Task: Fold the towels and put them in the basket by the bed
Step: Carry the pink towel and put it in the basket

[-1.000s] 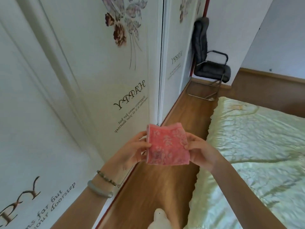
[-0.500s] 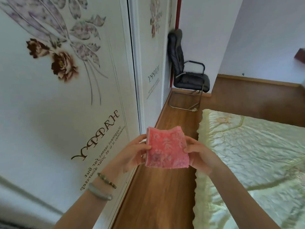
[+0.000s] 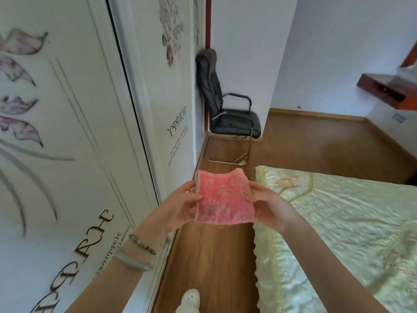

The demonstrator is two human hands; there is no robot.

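Folded pink towel (image 3: 224,199) at frame centre, held between the hands: left hand (image 3: 178,206) pinching its left edge, right hand (image 3: 268,204) its right edge, equally near; bed (image 3: 338,222) at lower right; basket not in view.

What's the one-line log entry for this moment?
pink towel: folded, held above floor | left hand: pinches left edge | right hand: pinches right edge | basket: not in view

The towel (image 3: 224,197) at centre is pink, matt, nubbly cloth with a paler woven leaf pattern. Below it the floor (image 3: 212,256) is glossy wood. The bedspread (image 3: 338,222) at lower right is quilted cloth with a satin sheen. The chair (image 3: 234,123) at upper centre has creased black padding on shiny metal tubing.
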